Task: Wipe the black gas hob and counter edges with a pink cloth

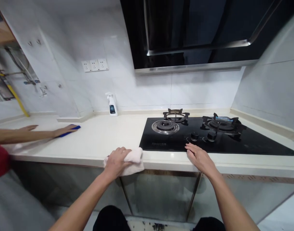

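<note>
White countertop (pixel 96 138), running wall to wall. Range hood (pixel 197 32), black, above its right half. Black glass hob (pixel 156 142) set in near the front edge. Pot support (pixel 175 111) at the hob's back edge, behind the bare left burner (pixel 165 126). Spray bottle (pixel 112 106) upright by the countertop's back edge, left of the hob. Left hand (pixel 116 163) at the front edge, fingers curled round white cloth (pixel 134 160); cloth bunched, drooping over the edge by the hob's front left corner. Right hand (pixel 200 157) spread nearly flat, holding nothing, fingertips at the hob's front edge. Co-worker's hand (pixel 61 131) toward the countertop's left end, on blue cloth (pixel 69 130). Two knobs (pixel 194 137) just beyond the right fingertips.
</note>
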